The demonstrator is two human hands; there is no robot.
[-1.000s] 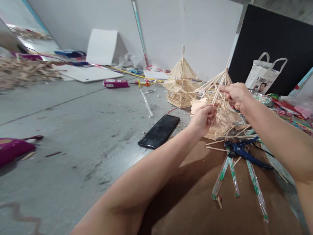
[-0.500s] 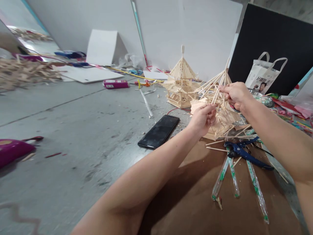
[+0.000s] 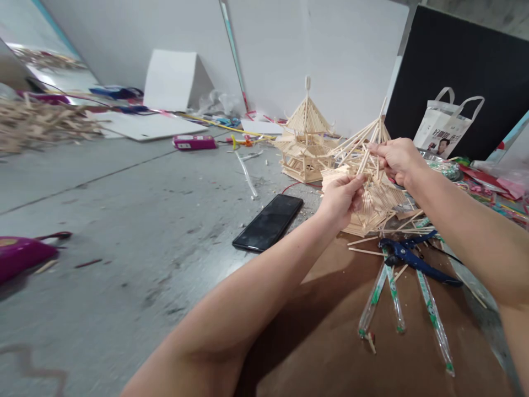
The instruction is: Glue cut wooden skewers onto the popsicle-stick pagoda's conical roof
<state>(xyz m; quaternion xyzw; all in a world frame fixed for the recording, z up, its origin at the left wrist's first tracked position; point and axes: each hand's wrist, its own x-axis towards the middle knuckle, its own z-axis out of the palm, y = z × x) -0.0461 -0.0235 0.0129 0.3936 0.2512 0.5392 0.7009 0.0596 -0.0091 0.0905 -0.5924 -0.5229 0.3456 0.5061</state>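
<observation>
A model pavilion [image 3: 378, 207] of thin wooden sticks stands ahead of me, its upper roof an open frame of slanting sticks. My left hand [image 3: 342, 199] pinches the lower end of a wooden stick [image 3: 363, 162] at the roof's near side. Higher up, my right hand [image 3: 394, 158] has its fingers closed on the same stick, close to the roof frame. Both hands hide part of the model, and I cannot tell whether the stick touches the frame. Behind and left stands a second stick pavilion [image 3: 308, 143] with a filled-in pointed roof.
Blue cutters [image 3: 407, 258] lie on brown board [image 3: 322, 342] among loose sticks and clear green-printed wrappers [image 3: 433, 314]. A black phone [image 3: 268, 223] rests on the grey floor. Further off are a magenta box [image 3: 195, 142], a magenta tool [image 3: 25, 256] and a white bag [image 3: 444, 129].
My left fingers have shifted slightly and pinch closer on the stick. My right hand stays nearly in place, moving very slightly left. The pavilions stay put.
</observation>
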